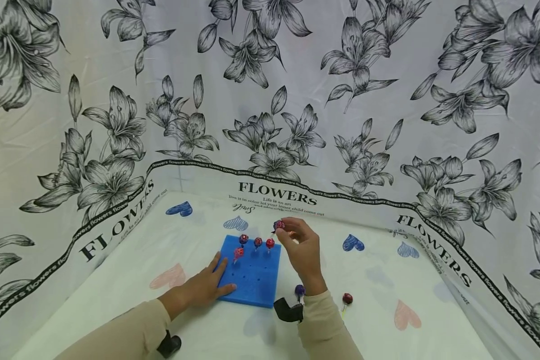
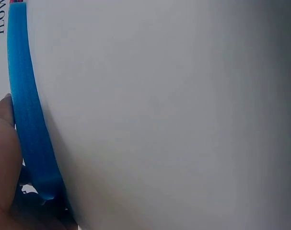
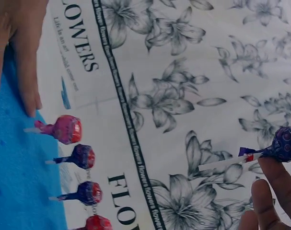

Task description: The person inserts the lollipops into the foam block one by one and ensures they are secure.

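Observation:
A blue foam block point(image 1: 252, 292) with small holes lies on the table. My left hand point(image 1: 201, 287) rests on its left side, fingers spread over the edge; the left wrist view shows the block's side point(image 2: 30, 105). In the block's far part stand several wrapped lollipops, among them a pink one point(image 3: 67, 129), a dark blue and red one point(image 3: 83, 157) and a red one point(image 1: 270, 243). Above the far right corner, my right hand point(image 1: 305, 250) pinches a purple-blue lollipop point(image 3: 284, 143) by its wrapped head, its white stick pointing away from the fingers, clear of the block.
Right of the block lie a purple lollipop point(image 1: 299, 290), partly hidden by the right wrist, and a dark red lollipop point(image 1: 347, 299) with a yellowish stick. The tablecloth point(image 1: 324, 270) has printed hearts. Behind it hangs a flower-printed curtain point(image 1: 297, 85). A black wrist camera point(image 1: 289, 311) sits at my right wrist.

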`<move>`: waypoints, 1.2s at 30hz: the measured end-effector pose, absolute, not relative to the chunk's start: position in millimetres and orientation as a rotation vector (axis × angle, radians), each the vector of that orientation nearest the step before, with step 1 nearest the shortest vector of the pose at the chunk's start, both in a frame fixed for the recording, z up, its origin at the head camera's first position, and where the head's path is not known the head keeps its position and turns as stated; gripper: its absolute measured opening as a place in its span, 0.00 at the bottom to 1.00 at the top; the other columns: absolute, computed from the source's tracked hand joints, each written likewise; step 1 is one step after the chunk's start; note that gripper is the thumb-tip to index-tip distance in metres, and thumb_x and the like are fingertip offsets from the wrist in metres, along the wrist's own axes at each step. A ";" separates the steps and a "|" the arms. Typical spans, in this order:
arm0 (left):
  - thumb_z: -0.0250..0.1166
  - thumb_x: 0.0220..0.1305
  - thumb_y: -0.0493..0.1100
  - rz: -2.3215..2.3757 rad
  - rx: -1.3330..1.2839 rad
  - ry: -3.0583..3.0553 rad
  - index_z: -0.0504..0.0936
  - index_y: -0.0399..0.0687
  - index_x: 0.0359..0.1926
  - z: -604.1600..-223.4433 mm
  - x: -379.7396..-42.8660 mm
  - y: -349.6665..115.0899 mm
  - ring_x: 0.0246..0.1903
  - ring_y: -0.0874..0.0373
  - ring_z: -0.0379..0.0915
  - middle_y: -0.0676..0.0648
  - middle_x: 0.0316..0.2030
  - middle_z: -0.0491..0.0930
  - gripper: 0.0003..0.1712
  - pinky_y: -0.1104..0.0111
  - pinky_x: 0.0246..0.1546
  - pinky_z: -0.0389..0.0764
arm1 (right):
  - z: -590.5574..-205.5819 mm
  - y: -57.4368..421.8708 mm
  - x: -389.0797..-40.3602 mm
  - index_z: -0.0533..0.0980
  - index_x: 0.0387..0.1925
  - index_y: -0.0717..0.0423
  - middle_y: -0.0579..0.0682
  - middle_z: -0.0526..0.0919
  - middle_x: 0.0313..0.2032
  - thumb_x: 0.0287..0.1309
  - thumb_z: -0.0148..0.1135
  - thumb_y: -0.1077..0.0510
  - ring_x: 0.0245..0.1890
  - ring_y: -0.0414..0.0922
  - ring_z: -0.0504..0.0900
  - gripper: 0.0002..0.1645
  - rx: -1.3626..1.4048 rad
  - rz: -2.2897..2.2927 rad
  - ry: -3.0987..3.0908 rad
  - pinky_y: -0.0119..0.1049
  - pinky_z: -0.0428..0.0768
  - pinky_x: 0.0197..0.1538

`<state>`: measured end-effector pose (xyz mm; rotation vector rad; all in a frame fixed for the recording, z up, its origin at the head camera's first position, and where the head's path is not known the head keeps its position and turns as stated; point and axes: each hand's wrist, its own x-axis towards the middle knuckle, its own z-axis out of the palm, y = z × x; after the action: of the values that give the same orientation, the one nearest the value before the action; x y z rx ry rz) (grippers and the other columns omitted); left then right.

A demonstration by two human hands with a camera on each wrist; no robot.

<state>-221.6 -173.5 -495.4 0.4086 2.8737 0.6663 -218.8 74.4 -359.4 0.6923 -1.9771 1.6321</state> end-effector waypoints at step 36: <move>0.58 0.62 0.68 0.686 0.421 2.880 0.51 0.36 0.74 -489.2 -219.3 -172.3 0.65 0.29 0.51 0.32 0.73 0.39 0.54 0.41 0.56 0.65 | -487.5 41.2 -271.1 0.81 0.47 0.54 0.40 0.84 0.37 0.60 0.66 0.50 0.40 0.41 0.82 0.17 0.520 1.674 -2.351 0.46 0.77 0.48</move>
<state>-219.3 -172.3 -489.2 0.4212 2.8800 0.6862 -271.1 41.2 -487.5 0.5198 -2.3514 1.6741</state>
